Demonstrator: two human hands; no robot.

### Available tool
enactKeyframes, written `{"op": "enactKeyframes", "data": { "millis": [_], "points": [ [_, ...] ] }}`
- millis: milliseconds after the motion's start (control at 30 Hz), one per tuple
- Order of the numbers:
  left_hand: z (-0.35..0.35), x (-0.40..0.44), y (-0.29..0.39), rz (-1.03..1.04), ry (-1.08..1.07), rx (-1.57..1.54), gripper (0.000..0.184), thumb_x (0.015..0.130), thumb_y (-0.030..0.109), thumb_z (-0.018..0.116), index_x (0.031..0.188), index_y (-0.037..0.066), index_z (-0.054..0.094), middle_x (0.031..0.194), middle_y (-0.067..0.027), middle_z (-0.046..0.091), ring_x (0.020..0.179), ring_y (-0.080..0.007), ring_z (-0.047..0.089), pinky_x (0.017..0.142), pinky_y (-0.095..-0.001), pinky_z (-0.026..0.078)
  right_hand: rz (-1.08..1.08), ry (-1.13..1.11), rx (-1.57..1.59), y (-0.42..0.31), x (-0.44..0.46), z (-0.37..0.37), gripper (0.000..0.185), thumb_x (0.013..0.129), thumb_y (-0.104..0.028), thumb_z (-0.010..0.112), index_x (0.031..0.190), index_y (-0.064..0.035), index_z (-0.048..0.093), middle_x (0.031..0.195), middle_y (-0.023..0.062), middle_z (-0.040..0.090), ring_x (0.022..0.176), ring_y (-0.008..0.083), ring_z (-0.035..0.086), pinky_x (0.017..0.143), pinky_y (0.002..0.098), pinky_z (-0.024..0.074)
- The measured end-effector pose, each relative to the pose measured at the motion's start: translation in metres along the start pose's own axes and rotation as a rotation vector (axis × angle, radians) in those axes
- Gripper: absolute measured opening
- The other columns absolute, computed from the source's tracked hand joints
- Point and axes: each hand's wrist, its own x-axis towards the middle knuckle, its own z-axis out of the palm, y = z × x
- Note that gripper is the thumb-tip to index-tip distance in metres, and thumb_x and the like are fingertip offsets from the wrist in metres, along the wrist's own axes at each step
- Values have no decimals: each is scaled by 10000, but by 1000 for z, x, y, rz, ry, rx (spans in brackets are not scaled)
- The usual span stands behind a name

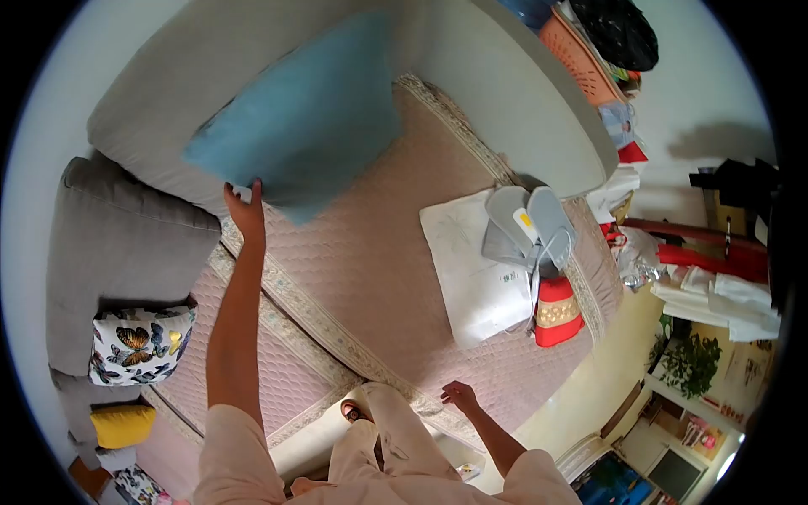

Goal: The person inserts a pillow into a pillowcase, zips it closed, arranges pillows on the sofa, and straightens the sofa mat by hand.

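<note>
A blue cushion [311, 118] leans against the grey sofa back in the upper part of the view, slightly blurred. My left hand [246, 202] reaches to its lower left edge; the fingers are apart, and whether they touch the fabric is unclear. Over the pink quilted sofa cover [370, 227], near its front edge, hangs my right hand [459, 396], with its fingers loosely curled and partly apart and nothing visible in them. To its upper right lie a white plastic bag [471, 269], grey slippers [551, 223] and a red packet with a beige band [557, 313].
Grey back cushions [126, 236], a butterfly-print cushion [143, 343] and a yellow cushion [123, 425] line the left side. An orange basket [576, 59] stands beyond the armrest [513, 93]. A plant [692, 364] and a television [610, 482] are at the lower right.
</note>
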Motion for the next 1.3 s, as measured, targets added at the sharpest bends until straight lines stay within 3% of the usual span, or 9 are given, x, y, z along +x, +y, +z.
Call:
{"op": "enactKeyframes", "data": {
  "millis": [33, 133, 233, 467, 667, 800, 900, 1133, 1300],
  "points": [
    [-1, -26, -4, 94, 74, 15, 721, 771, 223, 709, 1318, -53, 331, 1303, -236, 428, 1171, -327, 456, 955, -378, 385, 1, 4, -3, 10, 0, -1, 150, 893, -128, 528, 938, -2, 595, 776, 137, 649, 658, 193, 644, 582, 293, 548],
    [-22, -159, 3, 190, -389, 25, 805, 772, 168, 678, 1384, -42, 199, 1453, -215, 172, 1324, -367, 217, 1064, -394, 262, 61, -8, 78, 31, -3, 4, 109, 882, -73, 523, 905, 13, 586, 784, 112, 615, 702, 194, 635, 578, 299, 555],
    [-63, -301, -20, 335, -1191, 701, 788, 773, 232, 634, 1430, 219, 200, 1502, -128, 41, 1365, -393, 49, 970, -658, 258, 51, -18, 47, 39, -17, 13, 119, 895, -71, 518, 939, 24, 576, 798, 125, 611, 725, 199, 625, 620, 316, 557],
    [-214, -478, -127, 337, -2120, 961, 529, 768, 381, 628, 1243, 184, 501, 1368, -82, 402, 1291, -350, 305, 952, -644, 299, -34, 31, 39, 94, -70, 13, 125, 900, -87, 517, 935, 14, 583, 766, 114, 618, 692, 188, 630, 600, 312, 559],
    [-354, -516, -206, -313, -1345, 472, 350, 752, 341, 682, 995, 95, 625, 926, -115, 664, 880, -241, 631, 738, -368, 500, -77, -19, 208, 211, -123, 9, 98, 871, -74, 543, 899, 2, 597, 715, 124, 618, 609, 196, 625, 548, 323, 556],
    [-479, -566, -198, -953, -946, 158, 145, 801, 143, 604, 914, 55, 624, 739, -20, 651, 578, -97, 542, 515, -233, 429, 93, 26, 44, 266, -199, 5, 109, 865, -96, 560, 880, 6, 593, 712, 120, 618, 601, 195, 624, 541, 313, 546],
    [-561, -618, -177, -1129, -923, 230, 132, 825, 158, 582, 913, 67, 622, 743, -32, 647, 566, -82, 535, 470, -222, 397, 200, 67, -209, 317, -261, -4, 148, 867, -132, 563, 874, 14, 587, 716, 122, 622, 604, 206, 636, 542, 317, 544],
    [-660, -698, -138, -1053, -1021, 188, 175, 835, 207, 598, 917, 53, 611, 749, -54, 653, 606, -137, 600, 517, -256, 446, 155, 123, -150, 404, -381, -21, 227, 865, -222, 568, 855, 1, 609, 728, 129, 649, 620, 200, 642, 539, 314, 529],
    [-608, -703, -119, -952, -1048, 98, 147, 840, 157, 561, 921, 43, 603, 742, -64, 649, 600, -128, 592, 530, -246, 445, 112, 211, -87, 433, -425, -42, 243, 861, -254, 573, 868, -14, 614, 757, 113, 660, 620, 185, 640, 534, 319, 519]
  ]
}}
